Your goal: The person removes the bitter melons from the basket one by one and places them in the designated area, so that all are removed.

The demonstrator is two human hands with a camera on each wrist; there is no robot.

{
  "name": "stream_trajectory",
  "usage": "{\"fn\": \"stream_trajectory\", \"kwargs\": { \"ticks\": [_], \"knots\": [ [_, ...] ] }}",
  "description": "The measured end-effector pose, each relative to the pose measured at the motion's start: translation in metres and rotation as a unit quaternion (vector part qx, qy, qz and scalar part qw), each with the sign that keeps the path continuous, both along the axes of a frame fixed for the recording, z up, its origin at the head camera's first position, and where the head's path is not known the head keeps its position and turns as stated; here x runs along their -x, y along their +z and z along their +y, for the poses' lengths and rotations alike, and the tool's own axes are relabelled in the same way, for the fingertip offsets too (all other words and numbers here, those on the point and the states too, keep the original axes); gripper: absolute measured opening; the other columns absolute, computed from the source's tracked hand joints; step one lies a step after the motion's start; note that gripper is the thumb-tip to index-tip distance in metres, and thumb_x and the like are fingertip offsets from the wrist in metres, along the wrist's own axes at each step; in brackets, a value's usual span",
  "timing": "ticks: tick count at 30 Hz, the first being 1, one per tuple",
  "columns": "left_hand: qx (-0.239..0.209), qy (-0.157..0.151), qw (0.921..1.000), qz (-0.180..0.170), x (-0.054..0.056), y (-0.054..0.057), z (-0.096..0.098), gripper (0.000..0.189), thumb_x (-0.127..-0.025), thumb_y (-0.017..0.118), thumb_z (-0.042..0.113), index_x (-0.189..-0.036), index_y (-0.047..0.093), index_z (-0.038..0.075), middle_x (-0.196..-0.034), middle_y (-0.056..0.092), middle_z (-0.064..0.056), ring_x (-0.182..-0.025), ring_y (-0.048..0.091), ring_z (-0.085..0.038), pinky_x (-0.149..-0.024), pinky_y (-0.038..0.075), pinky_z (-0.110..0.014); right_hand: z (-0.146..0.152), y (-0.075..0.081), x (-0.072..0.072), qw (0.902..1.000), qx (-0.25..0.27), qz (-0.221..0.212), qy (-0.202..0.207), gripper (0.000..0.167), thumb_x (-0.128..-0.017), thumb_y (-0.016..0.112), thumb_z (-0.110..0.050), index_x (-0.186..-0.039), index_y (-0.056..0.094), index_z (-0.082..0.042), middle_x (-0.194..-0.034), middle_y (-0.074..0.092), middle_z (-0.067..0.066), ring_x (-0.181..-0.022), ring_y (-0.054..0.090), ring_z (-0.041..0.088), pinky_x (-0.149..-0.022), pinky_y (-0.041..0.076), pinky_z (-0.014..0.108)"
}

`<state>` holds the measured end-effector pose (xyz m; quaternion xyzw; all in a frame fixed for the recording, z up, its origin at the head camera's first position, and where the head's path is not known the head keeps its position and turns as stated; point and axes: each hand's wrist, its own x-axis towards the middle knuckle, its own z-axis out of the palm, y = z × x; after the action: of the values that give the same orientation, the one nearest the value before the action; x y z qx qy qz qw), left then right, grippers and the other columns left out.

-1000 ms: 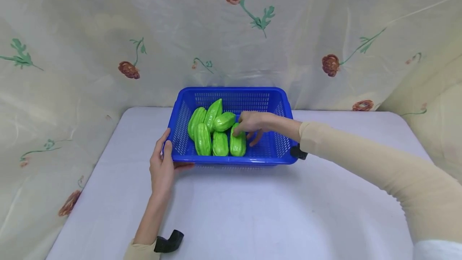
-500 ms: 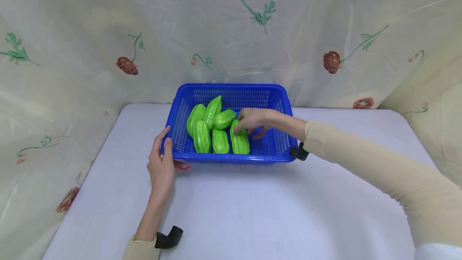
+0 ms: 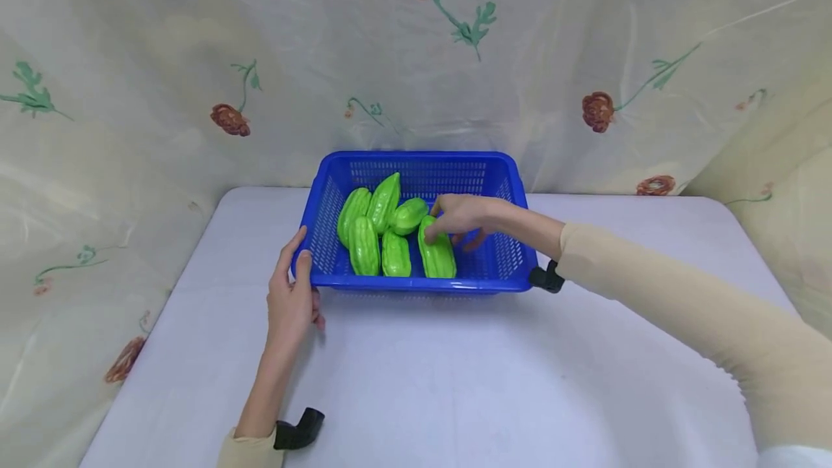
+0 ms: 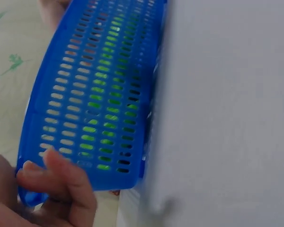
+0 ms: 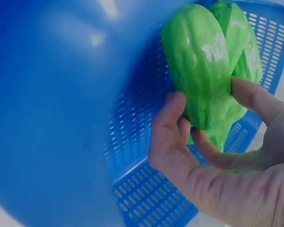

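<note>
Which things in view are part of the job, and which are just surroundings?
Part of the job:
right hand, pinching one green gourd
left hand, holding the rim of the blue basket
five other gourds in the basket

Just surroundings:
pale tabletop
floral sheet
black wrist pieces

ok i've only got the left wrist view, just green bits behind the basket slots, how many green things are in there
Observer: Six green gourds are visible inside the blue basket in the head view.
Operator: and which one is the right hand on
Observer: The right hand grips the rightmost gourd, as seen in the head view, near the end farther from the person.
</note>
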<state>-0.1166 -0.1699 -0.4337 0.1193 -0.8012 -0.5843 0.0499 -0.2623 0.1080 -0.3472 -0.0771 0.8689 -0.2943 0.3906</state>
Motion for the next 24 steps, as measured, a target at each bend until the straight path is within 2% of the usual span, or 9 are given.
{"fn": "stream_trajectory", "kwargs": {
  "ticks": [3, 6, 12, 16, 20, 24],
  "knots": [
    [0.003, -0.027, 0.9993, -0.026, -0.001, 0.004, -0.003, 0.049, -0.116, 0.035, 0.05, -0.165, 0.028, 0.053, -0.058, 0.044, 0.004, -0.045, 0.043, -0.011, -0.045, 0.058, -0.035, 0.003, 0.0, -0.001, 1.0, 0.004, 0.001, 0.001, 0.077, -0.1, 0.072, -0.031, -0.163, 0.034, -0.01, -0.155, 0.047, 0.013, -0.119, 0.063, 0.027, -0.1, 0.065, 0.049],
    [-0.005, -0.038, 0.9987, -0.034, -0.001, 0.005, -0.004, 0.05, -0.116, 0.036, 0.049, -0.165, 0.026, 0.055, -0.058, 0.044, 0.004, -0.044, 0.044, -0.012, -0.046, 0.059, -0.037, 0.005, 0.0, -0.002, 1.0, 0.009, 0.002, 0.003, 0.077, -0.101, 0.071, -0.032, -0.164, 0.033, -0.01, -0.157, 0.046, 0.013, -0.123, 0.063, 0.03, -0.101, 0.065, 0.05],
    [-0.025, -0.026, 0.9993, -0.014, 0.0, 0.0, -0.003, 0.048, -0.117, 0.038, 0.037, -0.163, 0.034, 0.05, -0.053, 0.044, 0.004, -0.042, 0.046, -0.013, -0.045, 0.059, -0.038, 0.009, 0.009, -0.006, 0.9997, 0.02, 0.005, 0.014, 0.077, -0.102, 0.069, -0.034, -0.165, 0.032, -0.013, -0.159, 0.047, 0.012, -0.128, 0.063, 0.031, -0.101, 0.065, 0.049],
    [-0.023, -0.021, 0.9995, -0.002, 0.001, -0.002, -0.003, 0.047, -0.116, 0.039, 0.035, -0.16, 0.039, 0.048, -0.053, 0.044, 0.003, -0.043, 0.046, -0.014, -0.044, 0.058, -0.041, 0.016, 0.019, -0.007, 0.9991, 0.029, 0.013, 0.027, 0.075, -0.101, 0.068, -0.037, -0.164, 0.034, -0.015, -0.161, 0.045, 0.011, -0.13, 0.062, 0.032, -0.089, 0.066, 0.039],
    [-0.029, -0.02, 0.9993, 0.007, 0.001, -0.002, -0.002, 0.043, -0.116, 0.039, 0.033, -0.157, 0.045, 0.042, -0.054, 0.044, 0.003, -0.042, 0.046, -0.015, -0.044, 0.057, -0.041, 0.028, 0.03, -0.007, 0.9982, 0.05, 0.024, 0.025, 0.073, -0.101, 0.067, -0.041, -0.162, 0.038, -0.016, -0.166, 0.039, 0.012, -0.14, 0.059, 0.037, -0.079, 0.062, 0.031],
    [-0.032, -0.018, 0.9992, 0.013, 0.001, -0.002, -0.001, 0.04, -0.116, 0.039, 0.032, -0.154, 0.048, 0.038, -0.053, 0.045, 0.004, -0.041, 0.046, -0.014, -0.043, 0.057, -0.041, 0.044, 0.037, -0.01, 0.9967, 0.074, 0.031, 0.005, 0.071, -0.101, 0.067, -0.042, -0.161, 0.04, -0.017, -0.169, 0.037, 0.014, -0.149, 0.053, 0.042, -0.087, 0.065, 0.035]
  ]
}}
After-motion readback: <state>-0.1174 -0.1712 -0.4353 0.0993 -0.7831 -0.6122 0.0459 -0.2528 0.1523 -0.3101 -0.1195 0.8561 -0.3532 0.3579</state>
